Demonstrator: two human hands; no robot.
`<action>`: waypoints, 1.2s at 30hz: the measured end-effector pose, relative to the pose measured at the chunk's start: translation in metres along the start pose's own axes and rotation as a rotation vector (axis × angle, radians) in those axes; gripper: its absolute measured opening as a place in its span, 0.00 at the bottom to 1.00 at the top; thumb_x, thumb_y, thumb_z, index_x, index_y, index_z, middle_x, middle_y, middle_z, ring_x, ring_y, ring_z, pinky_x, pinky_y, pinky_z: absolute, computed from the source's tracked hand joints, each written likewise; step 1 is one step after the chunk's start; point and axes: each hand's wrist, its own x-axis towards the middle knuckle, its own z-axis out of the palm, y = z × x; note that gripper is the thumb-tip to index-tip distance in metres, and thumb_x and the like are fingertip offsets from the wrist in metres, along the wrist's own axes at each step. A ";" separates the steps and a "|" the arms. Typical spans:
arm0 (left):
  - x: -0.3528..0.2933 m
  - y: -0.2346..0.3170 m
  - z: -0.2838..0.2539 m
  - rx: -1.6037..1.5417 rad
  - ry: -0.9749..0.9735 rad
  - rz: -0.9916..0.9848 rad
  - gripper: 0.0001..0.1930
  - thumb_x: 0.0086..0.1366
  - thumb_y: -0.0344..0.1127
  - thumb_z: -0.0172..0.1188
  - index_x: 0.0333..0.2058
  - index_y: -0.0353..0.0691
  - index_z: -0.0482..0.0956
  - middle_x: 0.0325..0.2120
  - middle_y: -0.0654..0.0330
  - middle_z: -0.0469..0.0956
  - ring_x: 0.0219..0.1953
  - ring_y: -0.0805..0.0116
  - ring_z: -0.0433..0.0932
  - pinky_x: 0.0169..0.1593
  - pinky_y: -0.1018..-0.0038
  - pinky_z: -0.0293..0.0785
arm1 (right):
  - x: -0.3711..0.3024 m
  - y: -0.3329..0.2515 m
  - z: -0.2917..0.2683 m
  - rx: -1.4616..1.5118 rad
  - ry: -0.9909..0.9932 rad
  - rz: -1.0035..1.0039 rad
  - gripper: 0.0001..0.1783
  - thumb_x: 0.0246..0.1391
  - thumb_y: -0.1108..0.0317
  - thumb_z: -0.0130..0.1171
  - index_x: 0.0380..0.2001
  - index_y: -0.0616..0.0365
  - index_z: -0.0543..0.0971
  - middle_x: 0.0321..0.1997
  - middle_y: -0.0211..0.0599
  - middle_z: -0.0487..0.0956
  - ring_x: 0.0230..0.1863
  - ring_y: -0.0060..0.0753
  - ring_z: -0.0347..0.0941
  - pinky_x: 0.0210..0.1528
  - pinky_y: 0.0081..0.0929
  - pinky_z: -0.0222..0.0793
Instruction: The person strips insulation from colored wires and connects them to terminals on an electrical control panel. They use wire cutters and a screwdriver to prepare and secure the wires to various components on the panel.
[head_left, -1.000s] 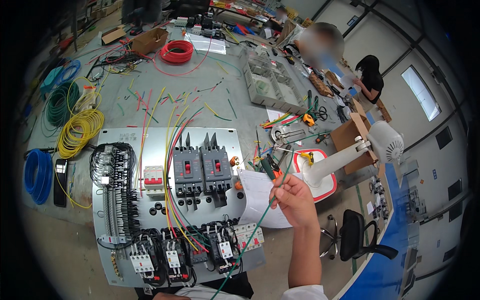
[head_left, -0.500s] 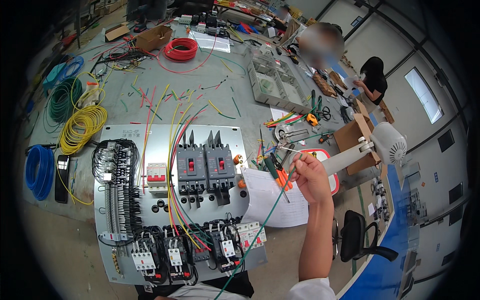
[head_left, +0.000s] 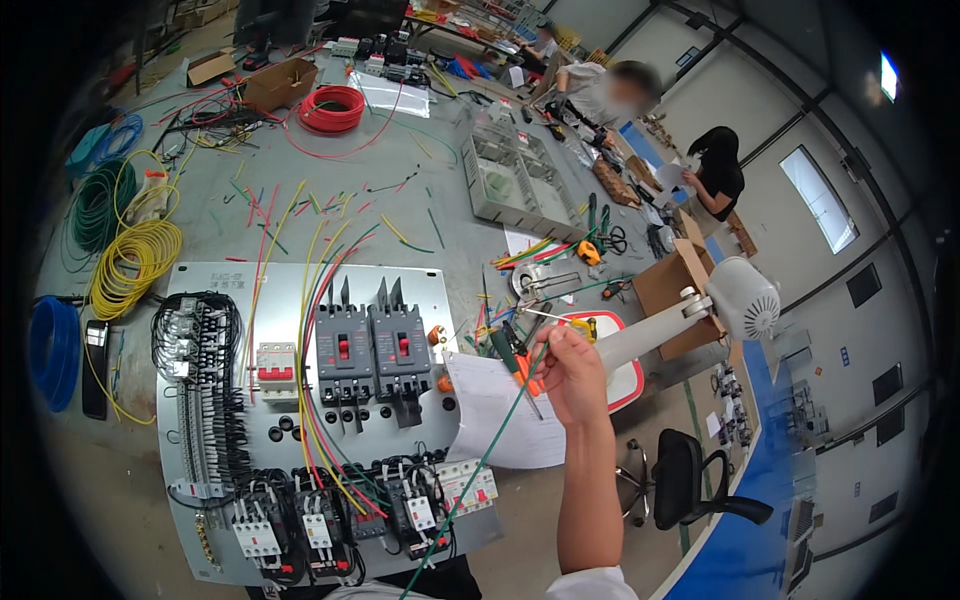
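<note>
My right hand [head_left: 574,375] pinches one end of a green wire [head_left: 487,455], which runs slanting down to the lower edge over the front of a metal mounting plate [head_left: 400,300]. Out of sight is my left hand. Two dark grey circuit breakers with red switches, a left one [head_left: 343,350] and a right one [head_left: 402,348], sit on the plate. Along its near edge stand several contactors [head_left: 318,530] with black wiring. Red, yellow and green wires [head_left: 312,400] rise from these contactors. Beside my hand lie orange-handled pliers [head_left: 528,372] and a printed sheet [head_left: 500,420].
Coils of yellow [head_left: 140,270], blue [head_left: 53,352] and red wire [head_left: 331,108] rest on the table, with wire offcuts scattered between. A grey divided bin [head_left: 520,180] stands farther back. A white fan [head_left: 745,300] juts in at right, near an office chair [head_left: 690,475]. Two people are beyond the table.
The whole scene has shifted left in the picture as the view turned. My right hand still pinches the green wire, a little lower in the picture.
</note>
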 end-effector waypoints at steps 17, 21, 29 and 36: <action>0.007 -0.003 0.001 -0.139 0.092 -0.075 0.18 0.62 0.25 0.60 0.18 0.35 0.61 0.16 0.53 0.59 0.19 0.52 0.62 0.24 0.60 0.56 | -0.015 0.020 0.020 0.201 -0.050 0.069 0.12 0.70 0.64 0.54 0.44 0.63 0.78 0.33 0.34 0.80 0.29 0.24 0.75 0.35 0.24 0.73; 0.032 -0.004 -0.009 -0.061 0.112 -0.056 0.17 0.62 0.25 0.61 0.18 0.35 0.62 0.17 0.53 0.60 0.19 0.52 0.62 0.25 0.60 0.57 | -0.088 0.028 0.088 0.051 -0.180 0.175 0.09 0.69 0.68 0.56 0.46 0.62 0.78 0.37 0.35 0.81 0.32 0.24 0.77 0.37 0.24 0.76; 0.064 -0.019 -0.014 0.031 0.187 0.045 0.08 0.60 0.28 0.64 0.22 0.36 0.77 0.17 0.57 0.73 0.17 0.58 0.73 0.22 0.67 0.67 | -0.172 0.067 0.142 0.199 -0.570 0.252 0.09 0.70 0.72 0.55 0.50 0.63 0.75 0.47 0.35 0.81 0.46 0.19 0.76 0.47 0.20 0.74; 0.067 -0.014 -0.014 0.005 0.174 0.045 0.15 0.61 0.29 0.64 0.18 0.37 0.69 0.15 0.57 0.69 0.15 0.56 0.69 0.20 0.64 0.62 | -0.178 0.064 0.133 0.097 -0.498 0.222 0.09 0.68 0.74 0.57 0.49 0.64 0.76 0.47 0.39 0.83 0.46 0.22 0.79 0.49 0.21 0.76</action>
